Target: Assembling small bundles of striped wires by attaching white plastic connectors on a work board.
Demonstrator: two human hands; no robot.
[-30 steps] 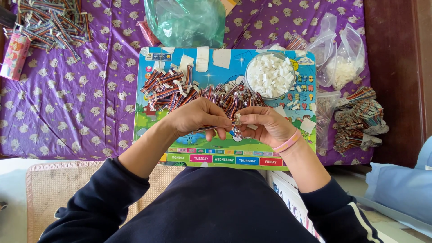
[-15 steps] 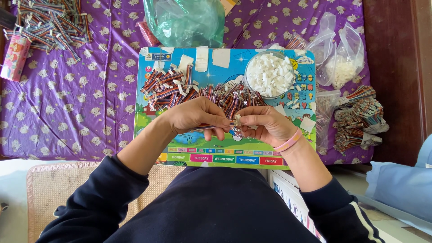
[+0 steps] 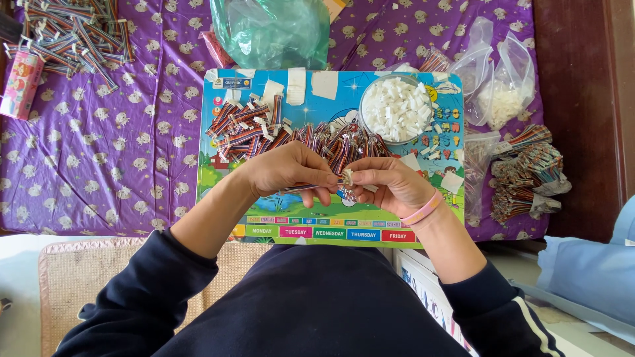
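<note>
My left hand (image 3: 288, 168) pinches a short multicoloured ribbon cable (image 3: 316, 186) over the colourful picture board (image 3: 331, 218). My right hand (image 3: 390, 185), with a pink band at the wrist, holds the cable's small white connector end (image 3: 346, 176) between thumb and fingers. The two hands meet at the middle of the board. Behind them lies a heap of similar ribbon cables (image 3: 264, 129). A clear bowl of small white connectors (image 3: 397, 109) stands at the board's far right.
The board lies on a purple patterned cloth (image 3: 132, 145). More cable bundles lie at the far left (image 3: 66, 33) and right (image 3: 526, 172). A green plastic bag (image 3: 271, 30) and clear bags (image 3: 499, 86) sit at the back. A pink carton (image 3: 20, 82) lies left.
</note>
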